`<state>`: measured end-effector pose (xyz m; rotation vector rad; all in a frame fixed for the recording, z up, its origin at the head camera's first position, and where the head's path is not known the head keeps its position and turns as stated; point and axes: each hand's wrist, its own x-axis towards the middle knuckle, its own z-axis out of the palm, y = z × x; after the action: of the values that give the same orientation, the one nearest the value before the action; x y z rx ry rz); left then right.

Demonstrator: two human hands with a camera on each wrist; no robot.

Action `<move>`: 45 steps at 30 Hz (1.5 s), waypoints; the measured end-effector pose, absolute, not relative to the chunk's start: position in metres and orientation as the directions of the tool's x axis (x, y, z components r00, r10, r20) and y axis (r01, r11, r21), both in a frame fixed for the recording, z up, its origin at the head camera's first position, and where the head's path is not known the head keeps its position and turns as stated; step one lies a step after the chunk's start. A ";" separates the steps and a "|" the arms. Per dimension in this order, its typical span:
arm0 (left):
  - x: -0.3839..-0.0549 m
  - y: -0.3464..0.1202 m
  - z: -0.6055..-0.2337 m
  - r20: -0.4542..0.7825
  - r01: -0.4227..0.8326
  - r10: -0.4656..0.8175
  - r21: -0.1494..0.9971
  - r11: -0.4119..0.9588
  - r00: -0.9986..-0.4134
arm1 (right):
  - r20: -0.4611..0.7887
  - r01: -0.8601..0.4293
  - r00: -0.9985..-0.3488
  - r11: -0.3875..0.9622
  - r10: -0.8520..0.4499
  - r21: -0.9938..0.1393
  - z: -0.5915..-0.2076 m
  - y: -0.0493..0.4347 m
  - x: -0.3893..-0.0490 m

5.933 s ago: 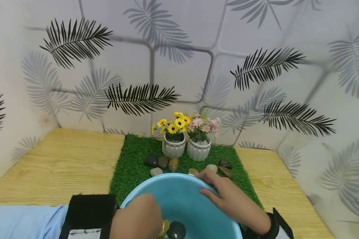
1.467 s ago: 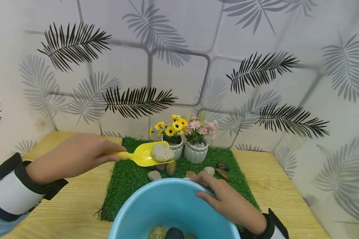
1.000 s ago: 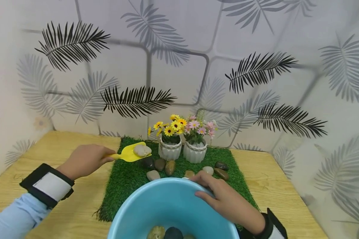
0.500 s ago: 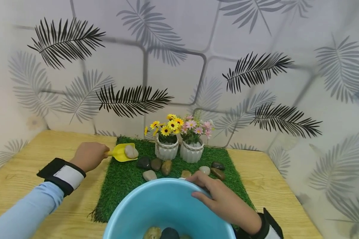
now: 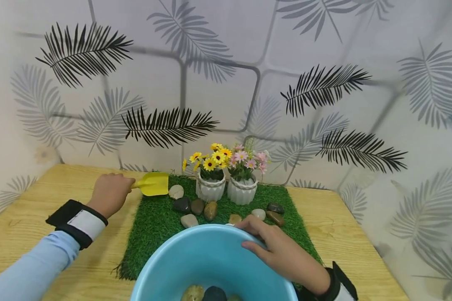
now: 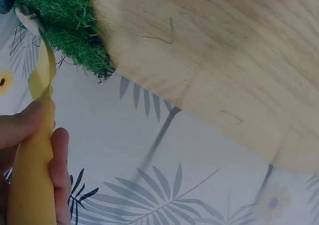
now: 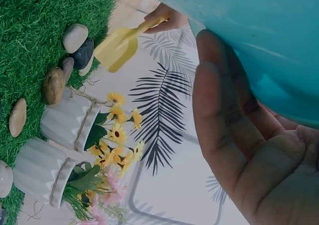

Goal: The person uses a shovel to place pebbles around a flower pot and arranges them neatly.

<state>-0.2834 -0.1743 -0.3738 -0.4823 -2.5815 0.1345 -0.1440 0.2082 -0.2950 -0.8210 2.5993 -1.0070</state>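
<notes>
My left hand [image 5: 111, 194] grips the handle of a yellow toy shovel [image 5: 155, 184] at the back left of the grass mat. Its blade is turned on its side and bears nothing. At the blade's tip a whitish stone [image 5: 176, 192] lies on the artificial grass [image 5: 154, 230]; the left wrist view shows the same stone [image 6: 29, 20] right at the tip. With the thumb inside and the fingers outside, my right hand [image 5: 282, 253] holds the rim of a light blue basin [image 5: 211, 238]. Several stones [image 5: 192, 293] lie at the basin's bottom, partly cut off by the frame.
Two white pots stand at the mat's back, one with yellow flowers [image 5: 216, 159], one with pink flowers [image 5: 246, 161]. A dark stone [image 5: 182, 205] and several others lie before them. The wooden table [image 5: 79, 184] meets a leaf-patterned wall [image 5: 226, 96].
The shovel, carrying the whitish stone, has moved from over the basin's far side to the back left. Its blade has tipped over, and the stone has slid off onto the grass. The right hand stays put.
</notes>
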 end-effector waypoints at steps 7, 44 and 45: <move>-0.267 -0.174 -0.362 0.418 0.321 0.302 -0.027 0.947 -0.857 | -0.022 -0.410 -0.813 0.599 -0.582 -0.688 -0.297 0.208 -0.144; -0.114 -0.039 -0.311 -0.083 0.833 0.833 -0.149 0.533 -0.547 | 0.013 -0.456 -0.810 0.616 -0.586 -0.643 -0.296 0.201 -0.147; -0.115 -0.037 -0.315 -0.091 0.834 0.835 -0.176 0.524 -0.543 | 0.017 -0.459 -0.808 0.610 -0.589 -0.645 -0.296 0.201 -0.147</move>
<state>-0.1152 -0.0368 -0.3147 -1.4989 -2.7377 0.3122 -0.1465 0.2009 -0.2963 -0.8695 2.6382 -0.9740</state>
